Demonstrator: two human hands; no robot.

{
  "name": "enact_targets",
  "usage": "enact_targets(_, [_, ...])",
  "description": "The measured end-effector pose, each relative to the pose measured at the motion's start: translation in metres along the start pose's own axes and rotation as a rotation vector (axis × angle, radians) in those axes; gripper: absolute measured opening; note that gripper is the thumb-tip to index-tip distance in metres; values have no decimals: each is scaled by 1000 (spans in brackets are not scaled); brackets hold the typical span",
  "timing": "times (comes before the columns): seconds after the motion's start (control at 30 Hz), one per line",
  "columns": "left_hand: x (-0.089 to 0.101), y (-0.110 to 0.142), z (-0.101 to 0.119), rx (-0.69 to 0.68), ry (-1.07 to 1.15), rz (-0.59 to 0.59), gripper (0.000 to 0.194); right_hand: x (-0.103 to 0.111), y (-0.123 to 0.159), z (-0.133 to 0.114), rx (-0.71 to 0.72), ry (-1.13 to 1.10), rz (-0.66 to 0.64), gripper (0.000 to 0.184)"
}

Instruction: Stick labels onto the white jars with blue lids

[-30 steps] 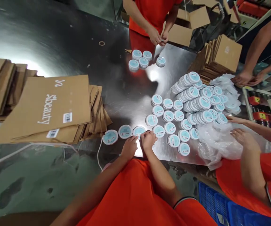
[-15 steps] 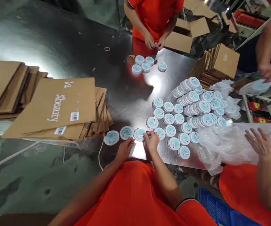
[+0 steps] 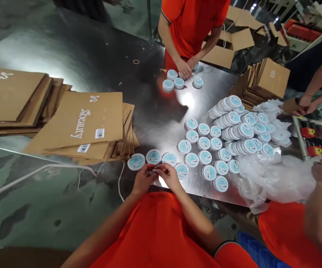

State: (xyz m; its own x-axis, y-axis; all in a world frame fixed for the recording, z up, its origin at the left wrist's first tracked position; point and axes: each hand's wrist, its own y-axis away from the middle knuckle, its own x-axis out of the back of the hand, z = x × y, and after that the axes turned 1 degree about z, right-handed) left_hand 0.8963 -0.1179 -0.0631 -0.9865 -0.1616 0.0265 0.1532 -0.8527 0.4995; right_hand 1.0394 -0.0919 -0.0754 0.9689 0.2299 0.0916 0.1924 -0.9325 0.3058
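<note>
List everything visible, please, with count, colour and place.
Round tins: many, white-blue, across the table
Small item: one, pale, between both hands
Metal table: one, grey, centre
Flattened cartons: many, brown, left and right
Open carton: at least one, brown, top right
Plastic: uncounted, clear, right
Cable: uncounted, white, lower left
Crates: uncounted, blue, bottom right
Co-workers: three, two in red, top and right
Left hand: one, bare, centre
Right hand: one, bare, centre

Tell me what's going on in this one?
The person's left hand and right hand pinch a small thing, too tiny to identify, by a row of round blue-labelled containers. Across the metal table, a co-worker's hands are at similar containers. Folded cardboard lies to the left.
</note>
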Motion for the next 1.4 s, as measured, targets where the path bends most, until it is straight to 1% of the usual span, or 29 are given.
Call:
enact_targets(0.03, [-1, 0, 0, 15, 8, 10, 43, 0, 1, -1, 4, -4, -7, 21])
enact_targets(0.1, [-2, 0, 0, 36, 2, 23, 40, 1, 2, -3, 4, -10, -6, 21])
enact_targets(0.17, [-2, 1, 0, 58, -22, 29, 37, 1, 2, -3, -6, -20, 12, 22])
enact_targets(0.23, [-2, 1, 0, 73, -50, 37, 39, 0, 2, -2, -16, -26, 38, 23])
enact_targets(0.43, [2, 0, -10, 56, -179, 19, 43, -4, -1, 10, -62, -11, 42, 20])
enact_targets(0.47, [4, -1, -13, 40, -230, 11, 43, -4, -3, 12, -63, 22, 67, 21])
enact_targets(0.53, [8, -4, -19, -20, -356, -3, 39, -3, -12, 17, -58, 101, 157, 21])
enact_targets(0.6, [13, -9, -24, -103, -474, -17, 30, -1, -25, 20, -58, 271, 236, 17])
enact_targets(0.63, [14, -13, -27, -147, -526, -26, 25, -1, -33, 21, -65, 371, 251, 15])
enact_targets(0.73, [14, -25, -33, -269, -674, -95, 14, -3, -56, 22, -119, 620, 243, 9])
enact_targets(0.83, [10, -36, -38, -344, -792, -164, 10, -9, -71, 23, -199, 696, 220, 9])
enact_targets(0.97, [7, -43, -46, -374, -808, -163, 12, -15, -77, 25, -251, 790, 183, 13])
enact_targets(1.23, [8, -45, -55, -397, -721, -120, 16, -19, -78, 23, -251, 855, 175, 12])
enact_targets(1.4, [8, -45, -57, -404, -717, -127, 15, -23, -77, 18, -251, 909, 174, 16])
